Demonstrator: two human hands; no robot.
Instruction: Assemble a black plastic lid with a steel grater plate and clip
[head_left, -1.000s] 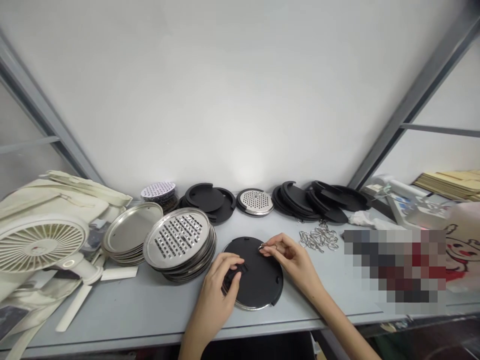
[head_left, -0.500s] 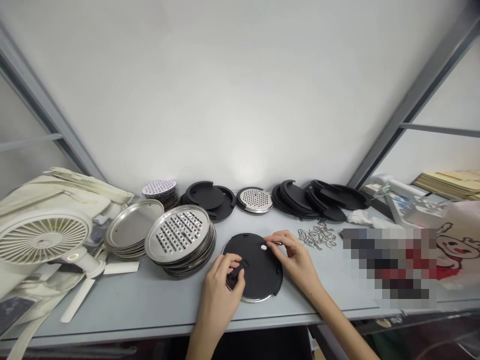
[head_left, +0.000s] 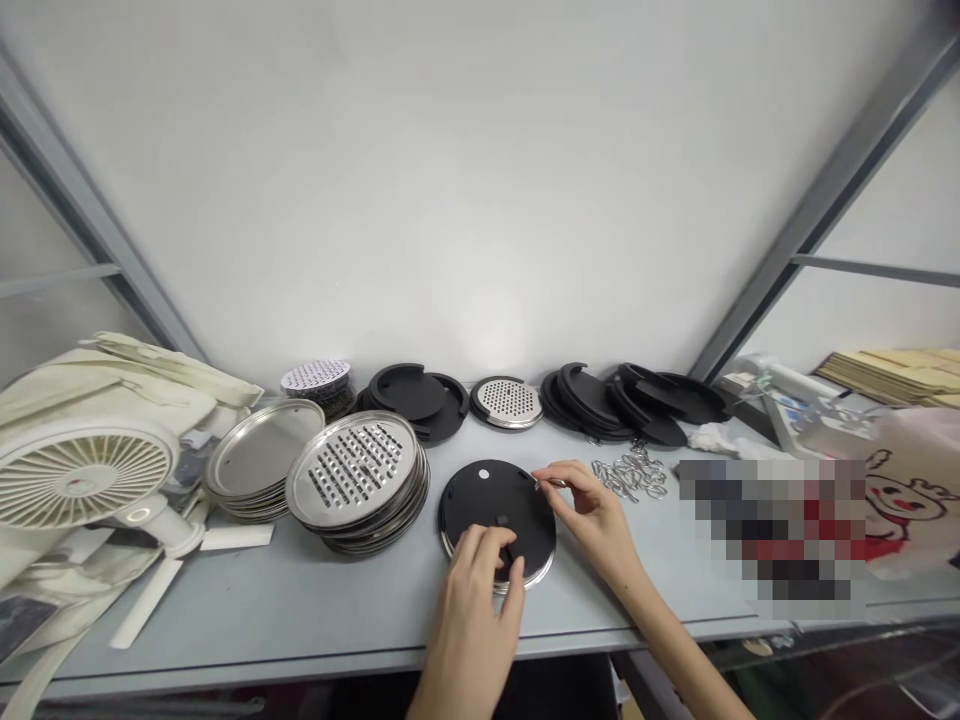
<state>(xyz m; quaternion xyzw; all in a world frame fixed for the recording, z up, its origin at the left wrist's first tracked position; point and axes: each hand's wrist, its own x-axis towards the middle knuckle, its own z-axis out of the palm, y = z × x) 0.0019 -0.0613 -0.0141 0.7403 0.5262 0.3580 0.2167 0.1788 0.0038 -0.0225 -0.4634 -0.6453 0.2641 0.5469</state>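
Note:
A round black lid with a metal rim [head_left: 491, 500] lies flat on the grey table in front of me. My left hand [head_left: 480, 590] rests on its near edge, fingers curled around the rim and a small black tab. My right hand [head_left: 585, 515] is at the lid's right edge, thumb and forefinger pinched on a small metal ring. A pile of loose metal rings [head_left: 630, 472] lies just right of that hand.
A stack of perforated steel discs [head_left: 356, 480] and plain steel trays [head_left: 259, 455] stand left of the lid. Black lids [head_left: 416, 395] [head_left: 615, 400] and a small perforated disc [head_left: 508, 400] line the back wall. A white fan [head_left: 75, 475] sits far left, a printed bag [head_left: 900, 495] far right.
The lid has been turned on the table, so the small hole now sits at its far side. My left hand slid round to the near edge. My right hand stayed at the right rim.

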